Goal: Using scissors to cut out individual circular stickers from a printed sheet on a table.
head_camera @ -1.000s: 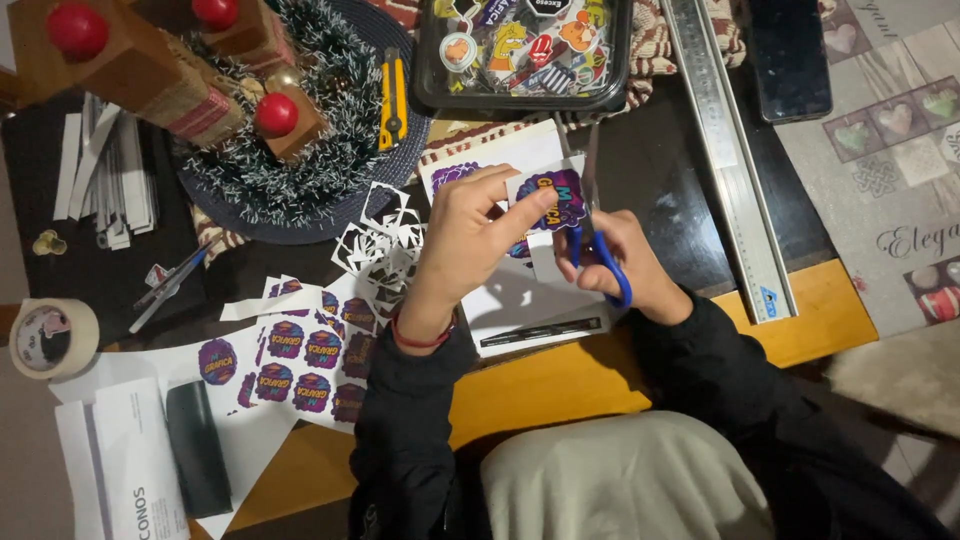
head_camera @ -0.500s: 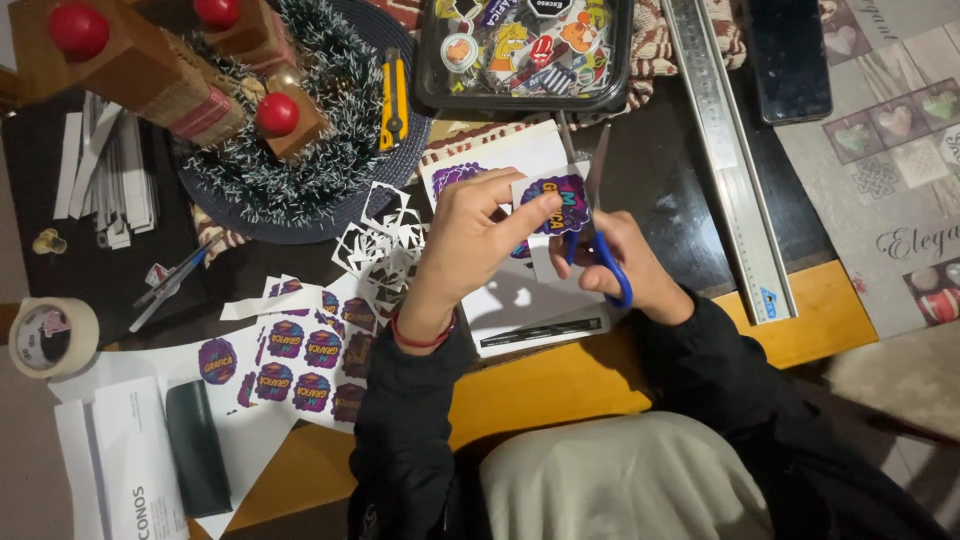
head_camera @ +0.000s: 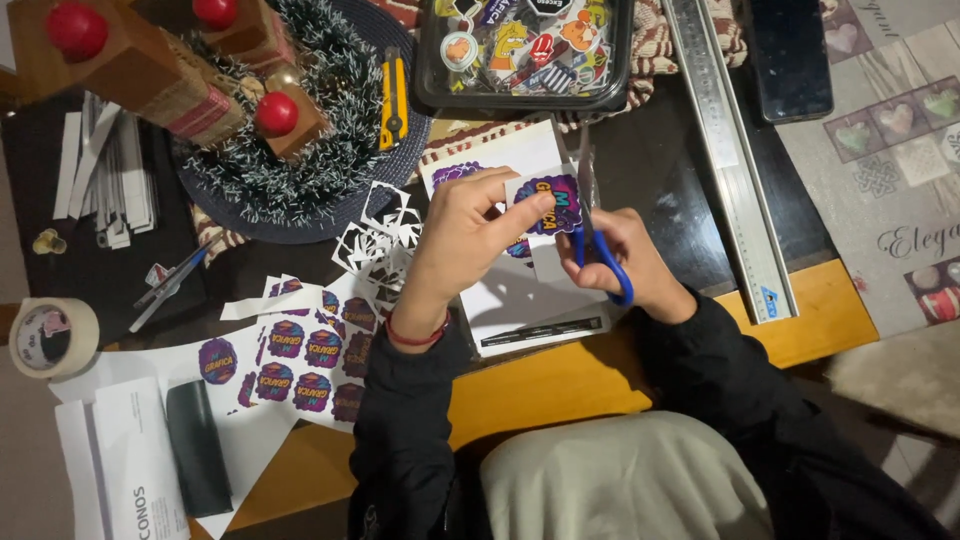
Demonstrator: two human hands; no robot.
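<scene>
Nothing shifted; left fingers (head_camera: 520,205) pinch sticker (head_camera: 550,203), right fingers (head_camera: 610,225) grip scissors (head_camera: 598,255).

I am seeing both arms wearing long black sleeves, bunching in soft folds toward six o'clock. A thin red band is circling the wrist of my left hand (head_camera: 465,235). My right hand (head_camera: 630,255) is wearing nothing. A pale grey-green garment is covering the lap.
</scene>
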